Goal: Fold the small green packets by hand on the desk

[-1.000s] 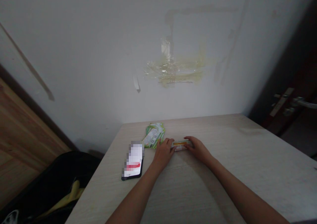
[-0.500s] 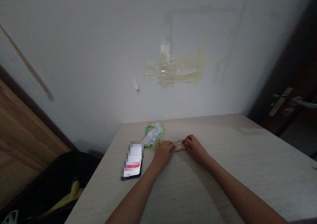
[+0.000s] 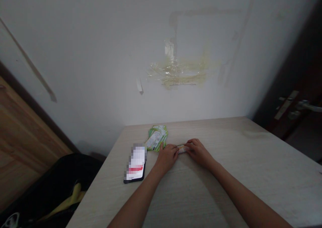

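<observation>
Between my two hands, low on the table, is a small flat packet-like strip, whitish with an orange-yellow line (image 3: 182, 148). My left hand (image 3: 167, 155) is closed on its left end. On the opposite end, the curled fingers of my right hand (image 3: 200, 152) grip it too. Only the middle part of the strip shows; its ends are under my fingers, and its exact kind is unclear. Just beyond my left hand lies a fanned pile of green-and-white printed packets or leaflets (image 3: 156, 138), close to my left thumb.
A phone (image 3: 136, 164) with a lit, blurred screen lies left of my left forearm. The pale wooden table (image 3: 221, 134) meets a wall with old tape (image 3: 176, 70). A dark bag (image 3: 57, 184) with something yellow is down left; a door handle (image 3: 307, 105) is far right.
My right hand has come slightly closer to my left, so less of the strip shows between them. The camera view has shifted a little; the pile and phone stay put.
</observation>
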`<state>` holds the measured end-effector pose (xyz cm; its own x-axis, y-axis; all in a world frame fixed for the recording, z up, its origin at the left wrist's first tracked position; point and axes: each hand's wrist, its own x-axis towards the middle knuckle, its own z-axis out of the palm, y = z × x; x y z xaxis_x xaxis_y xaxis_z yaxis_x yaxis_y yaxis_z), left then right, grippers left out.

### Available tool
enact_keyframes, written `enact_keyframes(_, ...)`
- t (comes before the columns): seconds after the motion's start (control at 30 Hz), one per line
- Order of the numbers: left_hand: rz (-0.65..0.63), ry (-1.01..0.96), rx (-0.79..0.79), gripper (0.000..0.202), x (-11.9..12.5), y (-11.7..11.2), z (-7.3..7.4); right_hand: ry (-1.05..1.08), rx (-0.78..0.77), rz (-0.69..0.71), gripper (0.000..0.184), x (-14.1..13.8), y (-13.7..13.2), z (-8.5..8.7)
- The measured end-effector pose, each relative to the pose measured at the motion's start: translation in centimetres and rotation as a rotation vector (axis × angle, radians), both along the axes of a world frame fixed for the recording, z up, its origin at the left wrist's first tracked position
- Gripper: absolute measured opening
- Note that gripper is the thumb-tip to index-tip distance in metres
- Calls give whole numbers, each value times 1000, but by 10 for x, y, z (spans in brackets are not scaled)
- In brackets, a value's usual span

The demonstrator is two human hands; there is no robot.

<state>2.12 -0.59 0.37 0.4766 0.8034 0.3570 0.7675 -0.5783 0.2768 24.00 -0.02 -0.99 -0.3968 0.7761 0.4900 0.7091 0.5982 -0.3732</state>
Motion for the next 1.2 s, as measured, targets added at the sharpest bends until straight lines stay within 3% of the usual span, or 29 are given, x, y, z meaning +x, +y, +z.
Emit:
enact_keyframes(0.2,-1,-9,-9,27,0,-1,0,-60,-56,52,23,0,1,-3)
enact_keyframes(0.6,-148,-30,-36,30,5,-10,4,-55,-13,-164,26,12,6,-4)
enact_keyframes(1.2,-130,-21,-83,25,0,-2,-4,-17,-21,-71,34,11,7,-12)
